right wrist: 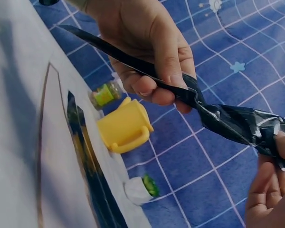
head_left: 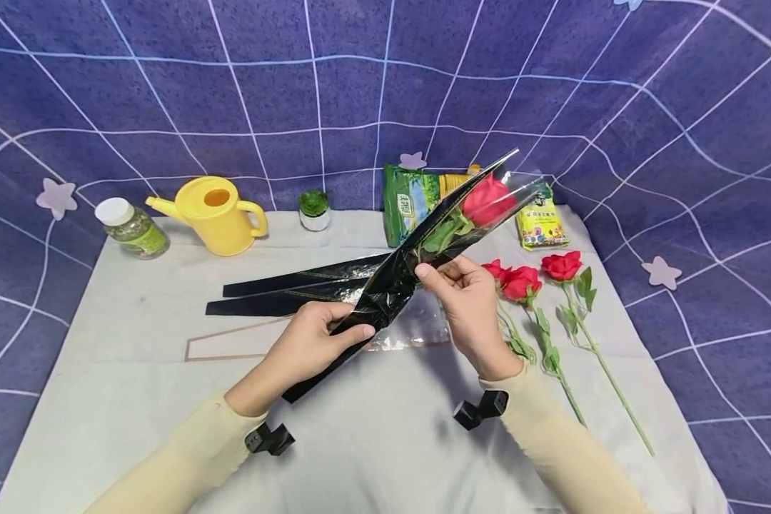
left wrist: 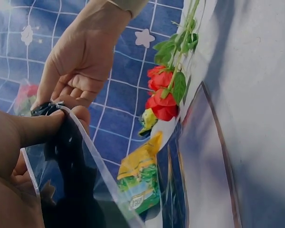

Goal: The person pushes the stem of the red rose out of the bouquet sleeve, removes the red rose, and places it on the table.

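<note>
A black-and-clear flower sleeve (head_left: 385, 291) slants up to the right above the table, with a red rose (head_left: 487, 201) and green leaves showing through its clear top. My left hand (head_left: 311, 341) grips the sleeve's narrow lower part, thumb on top. Higher up, at the crumpled middle, my right hand (head_left: 465, 303) pinches the film between thumb and fingers. In the right wrist view, the black film (right wrist: 232, 124) looks twisted and gathered between the left hand (right wrist: 154, 45) and the right hand (right wrist: 275, 190). The rose's stem is hidden inside the sleeve.
Flat black sleeves (head_left: 257, 303) and a clear brown-edged sleeve (head_left: 231, 340) lie beneath. Several loose red roses (head_left: 562, 265) lie at right. Along the back stand a lidded jar (head_left: 132, 228), yellow watering can (head_left: 213, 221), small potted plant (head_left: 314, 211), green bag (head_left: 401, 203) and yellow packet (head_left: 542, 223).
</note>
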`<action>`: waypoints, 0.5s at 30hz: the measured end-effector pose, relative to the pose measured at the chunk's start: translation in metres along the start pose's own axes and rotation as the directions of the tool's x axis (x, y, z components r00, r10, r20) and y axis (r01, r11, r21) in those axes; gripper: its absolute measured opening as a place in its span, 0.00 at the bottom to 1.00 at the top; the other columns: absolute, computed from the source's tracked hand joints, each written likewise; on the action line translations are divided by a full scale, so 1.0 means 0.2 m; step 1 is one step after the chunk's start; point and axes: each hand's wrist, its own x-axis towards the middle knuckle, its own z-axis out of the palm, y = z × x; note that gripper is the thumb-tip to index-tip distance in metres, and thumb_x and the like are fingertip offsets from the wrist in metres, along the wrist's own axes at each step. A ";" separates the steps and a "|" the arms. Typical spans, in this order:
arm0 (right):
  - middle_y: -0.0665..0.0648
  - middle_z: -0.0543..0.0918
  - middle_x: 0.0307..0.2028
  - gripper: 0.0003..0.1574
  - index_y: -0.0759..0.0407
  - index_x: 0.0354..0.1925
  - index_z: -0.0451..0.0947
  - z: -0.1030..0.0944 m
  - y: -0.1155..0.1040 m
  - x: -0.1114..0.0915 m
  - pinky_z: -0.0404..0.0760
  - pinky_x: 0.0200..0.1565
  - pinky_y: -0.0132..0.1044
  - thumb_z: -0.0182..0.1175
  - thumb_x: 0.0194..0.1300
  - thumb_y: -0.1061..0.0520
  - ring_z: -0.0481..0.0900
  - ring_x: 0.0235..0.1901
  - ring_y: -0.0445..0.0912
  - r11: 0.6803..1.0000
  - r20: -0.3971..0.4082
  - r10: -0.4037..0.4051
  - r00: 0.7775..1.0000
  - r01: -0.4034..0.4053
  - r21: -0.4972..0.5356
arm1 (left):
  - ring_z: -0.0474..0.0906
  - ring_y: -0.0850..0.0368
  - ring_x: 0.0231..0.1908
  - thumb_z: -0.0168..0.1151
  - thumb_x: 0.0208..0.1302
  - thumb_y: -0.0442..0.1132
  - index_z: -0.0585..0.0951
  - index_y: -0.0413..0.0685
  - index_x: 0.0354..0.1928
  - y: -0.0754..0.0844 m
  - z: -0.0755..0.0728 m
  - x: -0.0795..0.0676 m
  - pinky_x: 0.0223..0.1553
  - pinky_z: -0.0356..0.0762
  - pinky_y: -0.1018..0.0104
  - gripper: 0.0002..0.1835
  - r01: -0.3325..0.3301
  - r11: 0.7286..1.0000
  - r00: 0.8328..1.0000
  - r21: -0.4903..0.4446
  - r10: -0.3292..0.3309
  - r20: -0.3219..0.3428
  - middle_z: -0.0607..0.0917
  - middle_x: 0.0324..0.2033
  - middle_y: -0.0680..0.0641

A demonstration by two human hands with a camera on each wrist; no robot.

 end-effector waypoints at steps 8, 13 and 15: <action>0.61 0.83 0.33 0.16 0.66 0.43 0.77 -0.04 -0.05 0.05 0.77 0.34 0.36 0.67 0.56 0.64 0.80 0.32 0.44 0.991 0.098 0.026 0.995 -0.039 0.131 | 0.56 0.65 0.14 0.65 0.57 0.56 0.76 0.62 0.22 0.02 -0.02 0.00 0.18 0.58 0.68 0.13 0.021 1.000 0.998 0.006 -0.021 -0.052 0.60 0.12 0.59; 0.60 0.82 0.32 0.16 0.67 0.44 0.76 -0.07 -0.08 0.06 0.77 0.36 0.36 0.66 0.56 0.65 0.79 0.33 0.45 0.980 0.079 0.011 0.997 -0.026 0.199 | 0.64 0.65 0.15 0.66 0.56 0.55 0.81 0.64 0.28 0.01 -0.05 -0.01 0.18 0.64 0.68 0.08 0.048 0.998 0.998 -0.029 -0.049 -0.048 0.74 0.17 0.61; 0.59 0.82 0.32 0.15 0.66 0.43 0.77 -0.07 -0.08 0.05 0.76 0.35 0.36 0.66 0.57 0.64 0.78 0.31 0.45 0.982 0.107 0.039 0.994 -0.058 0.182 | 0.66 0.64 0.16 0.66 0.56 0.55 0.82 0.64 0.29 0.01 -0.06 -0.02 0.19 0.66 0.68 0.07 0.053 0.998 0.997 -0.043 -0.055 -0.045 0.75 0.18 0.60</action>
